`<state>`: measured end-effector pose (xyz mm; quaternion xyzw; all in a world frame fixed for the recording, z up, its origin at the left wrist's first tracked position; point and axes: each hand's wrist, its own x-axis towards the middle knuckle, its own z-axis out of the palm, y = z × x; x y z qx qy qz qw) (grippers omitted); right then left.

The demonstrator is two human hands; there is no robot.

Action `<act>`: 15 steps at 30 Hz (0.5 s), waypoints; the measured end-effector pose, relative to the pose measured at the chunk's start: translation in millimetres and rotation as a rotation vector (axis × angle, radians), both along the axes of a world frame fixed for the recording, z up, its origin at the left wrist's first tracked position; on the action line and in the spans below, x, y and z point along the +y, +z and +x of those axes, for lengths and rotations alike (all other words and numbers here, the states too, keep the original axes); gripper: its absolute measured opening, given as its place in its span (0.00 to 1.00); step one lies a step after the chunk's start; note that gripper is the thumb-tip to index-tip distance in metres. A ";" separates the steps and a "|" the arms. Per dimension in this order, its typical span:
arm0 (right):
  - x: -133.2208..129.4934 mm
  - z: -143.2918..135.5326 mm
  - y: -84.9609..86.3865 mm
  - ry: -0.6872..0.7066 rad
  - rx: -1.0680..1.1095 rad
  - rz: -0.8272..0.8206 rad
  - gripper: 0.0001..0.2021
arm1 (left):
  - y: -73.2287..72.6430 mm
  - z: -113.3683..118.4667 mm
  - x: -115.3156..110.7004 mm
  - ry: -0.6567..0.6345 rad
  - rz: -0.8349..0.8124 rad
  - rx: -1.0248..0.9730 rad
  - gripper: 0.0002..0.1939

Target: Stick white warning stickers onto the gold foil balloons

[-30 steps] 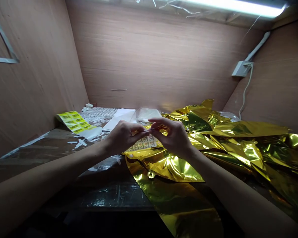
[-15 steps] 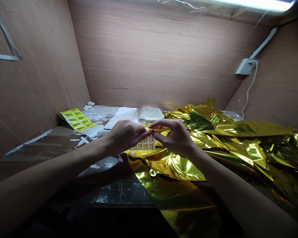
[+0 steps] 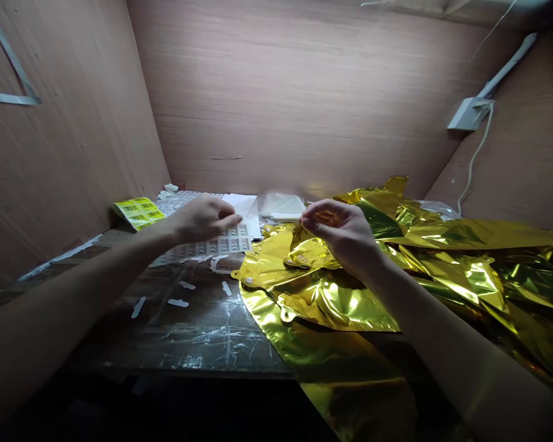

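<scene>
My left hand [image 3: 205,219] is closed over a sheet of small printed stickers [image 3: 233,238], its thumb and fingers drawn together; what it holds, if anything, is too small to make out. My right hand [image 3: 343,230] pinches a raised edge of the crumpled gold foil [image 3: 350,301]. That foil spreads over the right side of the table and hangs over its front edge. Part of the sticker sheet lies hidden beneath my left hand and forearm.
Yellow labels [image 3: 139,212] lie at the back left. White paper [image 3: 244,209] and a clear plastic packet [image 3: 282,205] are near the back wall. White scraps [image 3: 178,303] dot the dark table [image 3: 198,344]. A socket box [image 3: 470,114] hangs on the right wall.
My hands have moved apart, the left one toward the left and the right one slightly right. The sticker sheet now lies left of the foil, under my left hand.
</scene>
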<state>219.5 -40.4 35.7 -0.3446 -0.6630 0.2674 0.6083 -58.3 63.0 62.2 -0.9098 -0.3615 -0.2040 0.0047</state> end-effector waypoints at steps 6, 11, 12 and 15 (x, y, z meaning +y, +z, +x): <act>1.2 -10.3 -16.2 0.097 -0.173 -0.271 0.10 | 8.3 -18.6 3.2 -0.074 -0.276 0.352 0.11; 5.8 -24.8 -33.2 0.167 -0.357 -0.345 0.07 | 0.3 3.1 -27.5 -0.322 -0.268 0.374 0.21; 6.8 -26.2 -36.1 0.162 -0.387 -0.349 0.06 | -1.9 5.9 -32.3 -0.360 -0.271 0.390 0.22; 9.1 -27.4 -43.4 0.121 -0.469 -0.353 0.06 | -9.8 9.0 -40.6 -0.454 -0.281 0.417 0.25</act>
